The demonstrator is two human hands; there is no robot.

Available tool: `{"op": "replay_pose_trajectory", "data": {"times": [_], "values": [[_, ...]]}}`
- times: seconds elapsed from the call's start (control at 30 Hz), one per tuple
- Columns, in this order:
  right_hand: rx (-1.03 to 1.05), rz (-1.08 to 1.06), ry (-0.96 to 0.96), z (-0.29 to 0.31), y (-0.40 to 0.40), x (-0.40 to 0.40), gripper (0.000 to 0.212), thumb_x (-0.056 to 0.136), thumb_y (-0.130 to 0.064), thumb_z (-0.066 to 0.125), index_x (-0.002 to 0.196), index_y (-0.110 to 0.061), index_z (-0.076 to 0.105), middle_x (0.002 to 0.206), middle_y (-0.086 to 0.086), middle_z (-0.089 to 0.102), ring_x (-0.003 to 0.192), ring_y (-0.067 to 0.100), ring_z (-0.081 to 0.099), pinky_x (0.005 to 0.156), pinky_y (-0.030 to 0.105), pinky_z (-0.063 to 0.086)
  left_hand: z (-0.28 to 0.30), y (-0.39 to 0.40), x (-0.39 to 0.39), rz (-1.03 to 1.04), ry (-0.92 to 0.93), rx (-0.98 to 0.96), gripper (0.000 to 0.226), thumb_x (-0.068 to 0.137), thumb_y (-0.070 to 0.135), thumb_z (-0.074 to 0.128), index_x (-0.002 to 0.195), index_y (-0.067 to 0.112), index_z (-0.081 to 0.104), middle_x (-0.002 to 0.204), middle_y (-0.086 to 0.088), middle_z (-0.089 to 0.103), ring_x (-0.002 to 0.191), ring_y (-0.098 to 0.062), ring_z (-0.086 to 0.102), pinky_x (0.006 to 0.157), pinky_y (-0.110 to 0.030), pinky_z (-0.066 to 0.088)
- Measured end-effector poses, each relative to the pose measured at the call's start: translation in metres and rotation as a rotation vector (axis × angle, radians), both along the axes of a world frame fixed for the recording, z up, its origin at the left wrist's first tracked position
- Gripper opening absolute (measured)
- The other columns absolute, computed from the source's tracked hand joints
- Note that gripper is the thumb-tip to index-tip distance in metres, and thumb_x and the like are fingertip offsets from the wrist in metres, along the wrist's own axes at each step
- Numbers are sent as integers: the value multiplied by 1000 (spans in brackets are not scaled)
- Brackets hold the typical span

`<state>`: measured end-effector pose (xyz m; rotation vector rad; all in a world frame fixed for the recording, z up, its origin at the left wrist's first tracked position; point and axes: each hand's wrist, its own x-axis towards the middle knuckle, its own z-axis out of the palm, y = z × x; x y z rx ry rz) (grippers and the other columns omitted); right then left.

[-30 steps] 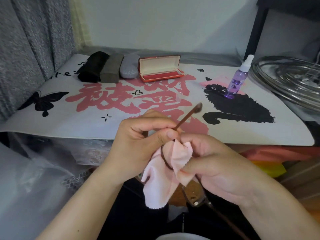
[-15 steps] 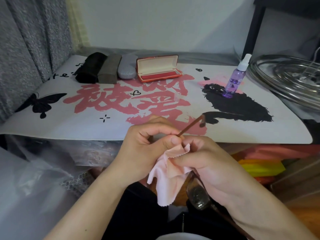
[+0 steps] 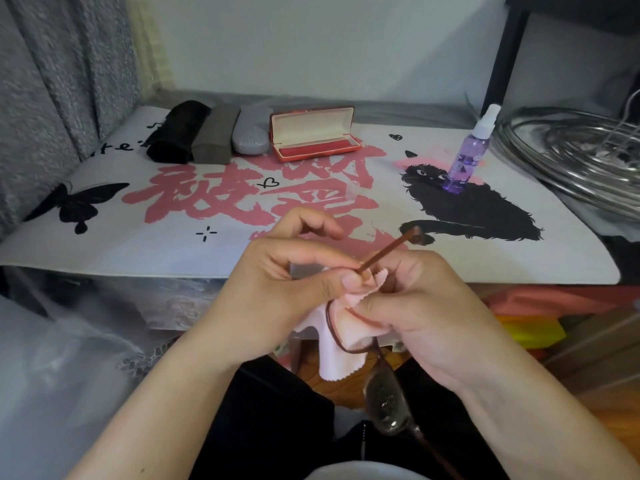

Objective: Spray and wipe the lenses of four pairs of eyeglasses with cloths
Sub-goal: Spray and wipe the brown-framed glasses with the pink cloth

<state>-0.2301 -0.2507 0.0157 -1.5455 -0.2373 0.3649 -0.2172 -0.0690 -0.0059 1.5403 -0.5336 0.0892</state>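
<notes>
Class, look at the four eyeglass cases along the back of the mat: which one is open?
The red case, rightmost in the row, stands open with its cream lining showing. The black, brown-grey and silver-grey cases are closed.

I'm seeing a pale pink cloth [image 3: 341, 341] wrapping brown-framed eyeglasses [image 3: 384, 396]. The white mat [image 3: 519, 258] is showing pink brush characters, a black cat and a black butterfly. Behind are lying black [image 3: 178, 131], dark grey [image 3: 215, 135] and silver-grey [image 3: 251, 133] cases, a red case [image 3: 313, 133] lined cream, and a purple spray bottle [image 3: 469, 157] capped white.
</notes>
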Motion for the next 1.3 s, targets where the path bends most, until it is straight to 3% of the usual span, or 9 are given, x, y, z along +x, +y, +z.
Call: {"op": "replay_pose_trajectory", "data": {"times": [0.13, 0.33, 0.53, 0.67, 0.8, 0.9, 1.07, 1.2, 1.3], "values": [[-34, 28, -45, -2, 1, -2, 14, 80, -12, 65, 67, -18, 66, 68, 12, 53, 65, 27, 46, 59, 50, 34, -1, 2, 0, -174, 166, -109, 20, 76, 24, 83, 92, 13, 82, 101, 0, 67, 108, -19, 59, 93, -32, 51], [60, 81, -39, -8, 7, -8, 20, 89, -12, 56, 80, -20, 71, 71, -7, 62, 70, 10, 56, 67, 28, 43, -2, 0, 0, -219, 266, -228, 12, 72, 11, 78, 83, 8, 81, 98, -6, 65, 102, -19, 62, 88, -29, 54], [125, 149, 103, -10, -3, -12, 23, 84, -5, 62, 104, 7, 63, 92, 32, 63, 87, 31, 61, 82, 39, 49, -8, -13, -1, 3, -11, -201, 8, 82, 20, 76, 88, 24, 80, 90, 6, 66, 85, -13, 62, 78, -22, 49], [14, 210, 127, -3, -10, -10, 19, 71, 3, 65, 89, -2, 68, 79, 11, 63, 79, 20, 62, 73, 30, 49, -14, -16, -2, 115, -176, -84, 11, 89, 20, 69, 88, 29, 75, 88, 10, 65, 83, -9, 60, 79, -20, 46], [-35, 169, 137, -8, -8, -9, 16, 70, 4, 56, 84, 9, 63, 78, 21, 67, 79, 30, 63, 76, 40, 43, -20, -23, -5, 47, -89, -96, 12, 87, 43, 74, 86, 31, 74, 79, 1, 64, 76, -16, 58, 76, -26, 44], [-36, 61, 127, -14, -5, -10, 25, 72, -9, 64, 89, 10, 65, 84, 34, 67, 77, 33, 65, 79, 44, 48, -20, -25, -4, -6, -6, -164, 14, 84, 46, 76, 82, 32, 73, 75, 3, 62, 71, -11, 57, 72, -23, 46], [0, 73, 109, -12, -6, -10, 23, 98, -12, 58, 94, 5, 73, 98, 24, 74, 95, 39, 71, 96, 47, 51, -16, -16, -1, -31, -56, -151, 9, 87, 41, 74, 85, 31, 74, 79, 12, 63, 76, -11, 56, 76, -23, 47], [104, 208, 220, -11, -20, -10, 30, 101, -12, 51, 106, 17, 55, 90, 21, 57, 89, 26, 55, 87, 39, 43, -16, -19, -1, 4, -67, -182, 13, 90, 39, 71, 92, 26, 75, 88, 8, 66, 82, -11, 60, 77, -20, 47], [130, 342, 254, -4, -28, -7, 23, 92, 2, 52, 111, 7, 63, 93, 19, 56, 88, 26, 55, 79, 33, 43, -15, -21, -1, 16, -88, -214, 9, 89, 39, 71, 91, 31, 76, 88, 9, 67, 84, -10, 59, 78, -20, 47]]}}
